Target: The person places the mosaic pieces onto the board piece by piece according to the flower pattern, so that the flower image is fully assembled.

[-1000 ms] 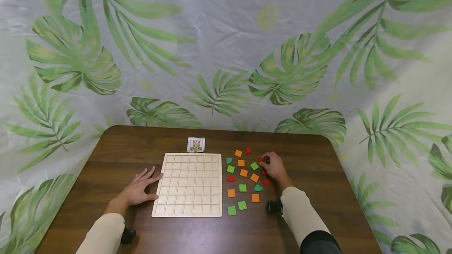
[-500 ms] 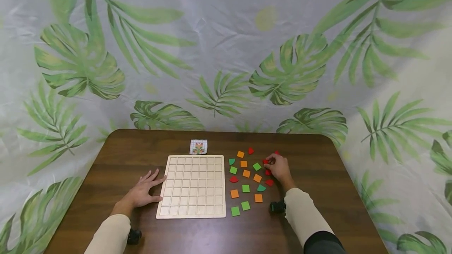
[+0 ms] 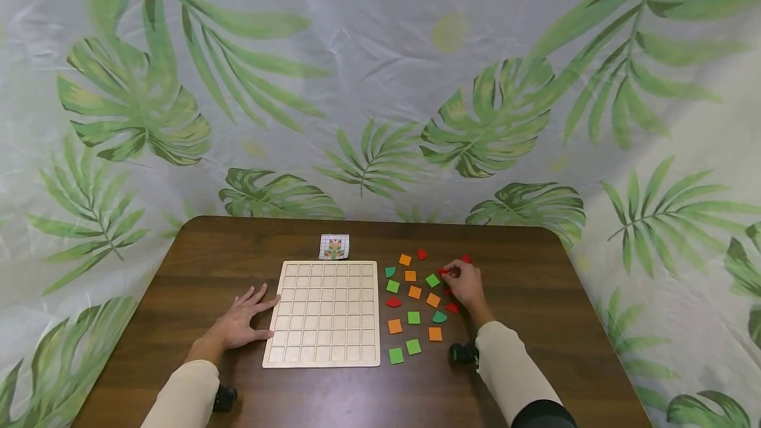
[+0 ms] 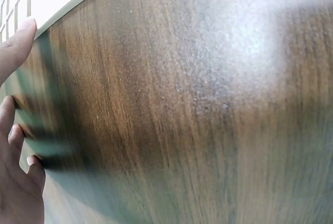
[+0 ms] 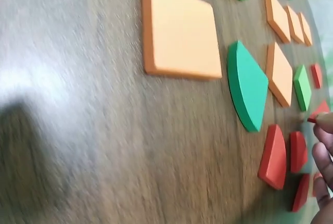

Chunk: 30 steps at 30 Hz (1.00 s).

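Note:
My left hand (image 3: pixel 238 322) lies spread on the table, its thumb and forefinger touching the left edge of a pale wooden grid board (image 3: pixel 321 314). In the left wrist view the thumb tip (image 4: pixel 26 26) meets the board's rim. Over at the right, my right hand (image 3: pixel 466 284) pinches a small red piece (image 3: pixel 443 271) at its fingertips, low over the table. The right wrist view shows that red piece (image 5: pixel 321 109) partly hidden by the thumb. Several other red pieces lie under and near the hand, including a red curved one (image 5: pixel 273 159).
Orange squares (image 3: pixel 415 292), green squares (image 3: pixel 413 318) and teal quarter-rounds (image 3: pixel 439 317) lie scattered between board and right hand. A small pattern card (image 3: pixel 334 248) lies behind the board. The brown table (image 3: pixel 208 249) ends at a leaf-print cloth (image 3: pixel 380 84).
The view has shifted slightly. My right hand has moved a little left with its fingertips at the red piece. The left hand has stayed at the board's edge.

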Each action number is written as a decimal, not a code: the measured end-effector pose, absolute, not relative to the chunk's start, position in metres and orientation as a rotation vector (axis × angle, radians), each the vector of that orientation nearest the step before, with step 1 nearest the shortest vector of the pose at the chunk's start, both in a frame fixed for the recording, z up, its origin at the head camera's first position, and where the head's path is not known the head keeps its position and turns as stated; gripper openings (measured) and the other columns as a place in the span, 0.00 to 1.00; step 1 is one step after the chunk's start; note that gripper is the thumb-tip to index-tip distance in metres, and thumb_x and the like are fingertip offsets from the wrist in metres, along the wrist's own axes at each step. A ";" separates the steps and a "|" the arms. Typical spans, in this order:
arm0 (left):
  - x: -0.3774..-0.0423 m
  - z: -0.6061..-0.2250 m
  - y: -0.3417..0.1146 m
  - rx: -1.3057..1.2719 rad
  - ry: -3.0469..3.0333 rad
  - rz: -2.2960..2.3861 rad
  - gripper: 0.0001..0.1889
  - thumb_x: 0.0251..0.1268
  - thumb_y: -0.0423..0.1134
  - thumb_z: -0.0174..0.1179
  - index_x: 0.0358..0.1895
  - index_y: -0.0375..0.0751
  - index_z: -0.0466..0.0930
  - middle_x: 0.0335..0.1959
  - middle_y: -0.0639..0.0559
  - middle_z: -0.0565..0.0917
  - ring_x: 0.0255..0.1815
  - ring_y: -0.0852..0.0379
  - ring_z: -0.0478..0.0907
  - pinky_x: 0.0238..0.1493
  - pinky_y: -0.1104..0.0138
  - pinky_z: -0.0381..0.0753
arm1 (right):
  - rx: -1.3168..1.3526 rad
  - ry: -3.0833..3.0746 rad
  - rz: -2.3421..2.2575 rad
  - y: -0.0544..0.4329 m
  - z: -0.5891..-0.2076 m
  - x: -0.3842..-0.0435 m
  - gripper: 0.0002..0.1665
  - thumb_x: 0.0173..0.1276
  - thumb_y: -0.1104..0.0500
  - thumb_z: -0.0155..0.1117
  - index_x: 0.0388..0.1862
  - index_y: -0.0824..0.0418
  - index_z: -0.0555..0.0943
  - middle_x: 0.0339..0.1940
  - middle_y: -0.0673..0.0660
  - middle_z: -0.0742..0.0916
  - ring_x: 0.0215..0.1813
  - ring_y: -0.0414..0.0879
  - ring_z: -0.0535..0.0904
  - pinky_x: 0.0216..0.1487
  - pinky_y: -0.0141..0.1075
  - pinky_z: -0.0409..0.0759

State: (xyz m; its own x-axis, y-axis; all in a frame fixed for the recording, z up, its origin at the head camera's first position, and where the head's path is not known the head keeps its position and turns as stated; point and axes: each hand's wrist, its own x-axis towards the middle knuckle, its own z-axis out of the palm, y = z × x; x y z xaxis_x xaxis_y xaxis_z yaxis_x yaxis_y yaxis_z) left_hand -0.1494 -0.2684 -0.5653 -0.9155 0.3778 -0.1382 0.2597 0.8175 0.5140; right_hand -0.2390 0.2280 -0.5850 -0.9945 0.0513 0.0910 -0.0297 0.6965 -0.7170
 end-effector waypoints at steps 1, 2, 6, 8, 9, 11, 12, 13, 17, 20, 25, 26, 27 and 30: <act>-0.149 -0.566 -0.268 0.500 2.768 0.731 0.41 0.52 0.54 0.69 0.69 0.40 0.67 0.73 0.29 0.55 0.72 0.25 0.46 0.65 0.31 0.45 | -0.026 -2.793 1.198 0.226 -0.585 -0.238 0.04 0.60 0.68 0.69 0.34 0.66 0.84 0.29 0.58 0.85 0.35 0.51 0.80 0.38 0.41 0.79; -0.149 -0.566 -0.268 0.499 2.764 0.741 0.41 0.52 0.54 0.69 0.69 0.40 0.67 0.73 0.29 0.55 0.72 0.25 0.46 0.65 0.31 0.44 | -0.043 -2.789 1.218 0.225 -0.585 -0.238 0.04 0.61 0.67 0.69 0.35 0.66 0.84 0.30 0.58 0.85 0.35 0.51 0.79 0.39 0.41 0.79; -0.149 -0.567 -0.269 0.506 2.773 0.758 0.41 0.52 0.53 0.69 0.69 0.41 0.67 0.73 0.29 0.55 0.72 0.25 0.47 0.65 0.31 0.44 | -0.067 -2.745 1.287 0.217 -0.582 -0.236 0.05 0.62 0.66 0.69 0.36 0.65 0.84 0.32 0.58 0.85 0.36 0.50 0.79 0.39 0.39 0.79; -0.149 -0.567 -0.270 0.505 2.779 0.763 0.41 0.52 0.53 0.69 0.69 0.41 0.67 0.73 0.29 0.55 0.72 0.25 0.47 0.65 0.31 0.44 | -0.054 -2.704 1.315 0.213 -0.580 -0.236 0.05 0.61 0.66 0.69 0.36 0.65 0.84 0.32 0.58 0.85 0.35 0.50 0.78 0.37 0.37 0.79; -0.149 -0.567 -0.270 0.505 2.780 0.760 0.41 0.53 0.53 0.69 0.69 0.41 0.67 0.73 0.30 0.55 0.72 0.25 0.47 0.65 0.31 0.44 | -0.046 -2.685 1.336 0.211 -0.579 -0.236 0.05 0.61 0.66 0.70 0.35 0.65 0.85 0.31 0.58 0.85 0.34 0.49 0.78 0.36 0.36 0.78; -0.149 -0.568 -0.271 0.505 2.779 0.751 0.41 0.53 0.54 0.69 0.69 0.41 0.67 0.73 0.30 0.55 0.72 0.26 0.47 0.65 0.31 0.44 | -0.025 -2.658 1.363 0.206 -0.577 -0.236 0.04 0.60 0.66 0.70 0.34 0.65 0.85 0.30 0.58 0.85 0.33 0.48 0.78 0.34 0.33 0.77; -0.150 -0.568 -0.271 0.501 2.776 0.750 0.41 0.53 0.54 0.69 0.70 0.41 0.67 0.73 0.30 0.55 0.72 0.26 0.47 0.65 0.31 0.43 | -0.013 -2.650 1.381 0.204 -0.576 -0.236 0.04 0.60 0.66 0.70 0.34 0.65 0.85 0.29 0.57 0.85 0.32 0.48 0.77 0.33 0.33 0.77; -0.150 -0.569 -0.271 0.501 2.774 0.744 0.41 0.53 0.55 0.69 0.70 0.41 0.67 0.73 0.30 0.55 0.72 0.26 0.47 0.65 0.31 0.43 | 0.001 -2.648 1.389 0.201 -0.576 -0.236 0.04 0.60 0.66 0.70 0.34 0.66 0.85 0.28 0.57 0.84 0.32 0.47 0.77 0.32 0.32 0.76; -0.151 -0.570 -0.271 0.503 2.771 0.733 0.41 0.52 0.54 0.69 0.70 0.41 0.67 0.73 0.30 0.55 0.72 0.26 0.47 0.65 0.31 0.43 | 0.045 -2.655 1.408 0.190 -0.572 -0.236 0.04 0.60 0.66 0.71 0.34 0.65 0.85 0.28 0.55 0.84 0.32 0.46 0.77 0.33 0.33 0.76; -0.151 -0.570 -0.271 0.495 2.768 0.733 0.41 0.52 0.54 0.69 0.70 0.42 0.67 0.74 0.31 0.55 0.72 0.26 0.46 0.65 0.32 0.43 | 0.076 -2.667 1.427 0.179 -0.570 -0.237 0.04 0.60 0.66 0.71 0.34 0.65 0.85 0.29 0.55 0.85 0.32 0.46 0.78 0.33 0.34 0.77; -0.150 -0.569 -0.272 0.470 2.767 0.712 0.42 0.52 0.54 0.69 0.70 0.43 0.66 0.74 0.32 0.54 0.73 0.27 0.46 0.67 0.34 0.43 | 0.132 -2.705 1.458 0.157 -0.566 -0.239 0.04 0.61 0.66 0.70 0.35 0.66 0.84 0.29 0.54 0.84 0.31 0.45 0.77 0.33 0.33 0.77; -0.151 -0.569 -0.271 0.467 2.766 0.705 0.42 0.52 0.55 0.69 0.70 0.44 0.66 0.74 0.32 0.54 0.73 0.28 0.46 0.67 0.34 0.43 | 0.153 -2.706 1.458 0.153 -0.566 -0.240 0.04 0.61 0.66 0.69 0.34 0.66 0.84 0.29 0.54 0.84 0.31 0.45 0.77 0.32 0.33 0.77; -0.151 -0.569 -0.271 0.465 2.766 0.700 0.42 0.52 0.55 0.69 0.70 0.44 0.66 0.74 0.33 0.54 0.73 0.28 0.46 0.67 0.34 0.43 | 0.172 -2.703 1.461 0.148 -0.566 -0.240 0.04 0.61 0.66 0.69 0.34 0.66 0.84 0.28 0.54 0.84 0.31 0.45 0.77 0.32 0.33 0.77; -0.151 -0.569 -0.271 0.465 2.764 0.686 0.42 0.52 0.55 0.69 0.71 0.45 0.66 0.75 0.33 0.54 0.74 0.29 0.46 0.67 0.35 0.43 | 0.224 -2.689 1.493 0.134 -0.567 -0.242 0.03 0.61 0.67 0.69 0.34 0.66 0.84 0.29 0.54 0.84 0.31 0.44 0.78 0.33 0.33 0.78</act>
State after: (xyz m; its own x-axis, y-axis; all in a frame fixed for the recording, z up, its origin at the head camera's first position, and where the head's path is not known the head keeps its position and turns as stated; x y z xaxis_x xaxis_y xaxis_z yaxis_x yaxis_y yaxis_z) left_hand -0.1513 -0.2708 -0.5692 -0.9162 0.3638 -0.1677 0.2432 0.8378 0.4888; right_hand -0.2421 0.1342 -0.5670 -0.9877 -0.0986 0.1210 -0.1549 0.5211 -0.8393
